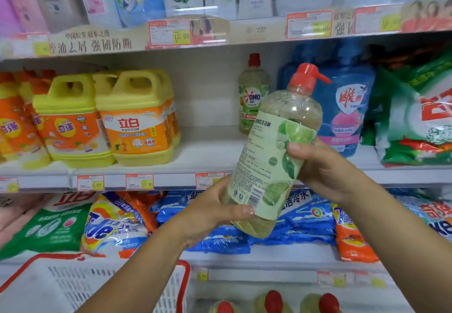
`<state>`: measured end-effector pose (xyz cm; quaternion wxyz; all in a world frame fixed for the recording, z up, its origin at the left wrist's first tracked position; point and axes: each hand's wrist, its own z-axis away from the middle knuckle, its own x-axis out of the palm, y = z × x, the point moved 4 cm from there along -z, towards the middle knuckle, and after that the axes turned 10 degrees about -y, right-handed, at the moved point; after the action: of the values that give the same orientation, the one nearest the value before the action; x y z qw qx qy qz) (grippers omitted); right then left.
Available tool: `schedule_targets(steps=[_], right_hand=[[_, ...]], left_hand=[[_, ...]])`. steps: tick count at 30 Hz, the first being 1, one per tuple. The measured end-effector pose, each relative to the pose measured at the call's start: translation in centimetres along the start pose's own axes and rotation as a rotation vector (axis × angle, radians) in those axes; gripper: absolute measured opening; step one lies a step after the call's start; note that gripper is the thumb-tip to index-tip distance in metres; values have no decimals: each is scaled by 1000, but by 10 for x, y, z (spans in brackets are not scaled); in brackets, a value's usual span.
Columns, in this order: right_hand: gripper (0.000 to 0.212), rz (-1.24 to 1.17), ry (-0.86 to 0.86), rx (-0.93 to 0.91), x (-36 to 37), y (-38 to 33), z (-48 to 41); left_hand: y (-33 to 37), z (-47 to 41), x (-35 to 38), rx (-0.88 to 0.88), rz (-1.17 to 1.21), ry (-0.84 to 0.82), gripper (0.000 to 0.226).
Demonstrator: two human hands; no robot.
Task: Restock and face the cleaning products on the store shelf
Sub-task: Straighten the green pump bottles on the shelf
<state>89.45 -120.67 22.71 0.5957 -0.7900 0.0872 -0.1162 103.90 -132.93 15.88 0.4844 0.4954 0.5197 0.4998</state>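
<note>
Holding pump bottle (276,156) w/ both hands, up in the air in front of mid shelf (208,151), tilted so the red pump points up and to the right. Back label w/ barcode faces the camera, lime picture on its right side. Left hand (215,212) wraps the lower end, fingers curled behind, thumb lying across the label by the barcode. Right hand (325,166) grips the mid body from the right, thumb pressed on the lime label. Bare stretch of shelf sits behind the bottle, w/ one OMO bottle (253,95) upright at the back of it, red cap, label front-on. Left of that stretch: yellow jugs (137,119) w/ orange labels, packed side by side. Right of it: blue pouch (342,107) upright, partly hidden by the pump, then green bag (411,122) leaning beside it. Price tags (139,182) along the shelf edge, one half covered by left hand. Lower shelf: Tide bag (110,224), blue bags (305,215) and orange bag (349,234), lying slumped, blue ones behind the bottle's base. White basket (187,271) w/ red rim at bottom left under the left forearm. Red-capped bottles (274,300) at the bottom edge, tops only.
</note>
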Motion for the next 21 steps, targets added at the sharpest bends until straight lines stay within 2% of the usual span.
schedule_targets(steps=[2,4,5,7,9,12,14,16,18,21], right_hand=[[122,72,62,-24,3,-9,0],[129,192,185,-83,5,-20,-2],[130,234,256,-108,7,-22,-3],[116,273,399,-190,10,-23,-2],[105,273,460,-265,8,-24,-1],[110,163,403,-282,-3,-26,-4],[117,74,299,-275,-5,-26,-5],[112,29,204,-255,-3,-21,-7],[106,52,181,-198,-1,-17,-8],[124,332,290,-36,-1,-19,-6]], left_hand=[[5,2,0,86,-57,133,82],[12,4,0,174,-168,335,78],[15,5,1,214,-257,433,80],[16,4,3,251,-417,532,90],[20,4,4,248,-457,507,97],[28,1,-5,175,-416,345,89],[28,-2,-5,139,-254,167,83],[21,-3,-2,102,-100,68,71],[13,-3,-1,100,-111,102,60],[13,-2,-2,198,-244,393,53]])
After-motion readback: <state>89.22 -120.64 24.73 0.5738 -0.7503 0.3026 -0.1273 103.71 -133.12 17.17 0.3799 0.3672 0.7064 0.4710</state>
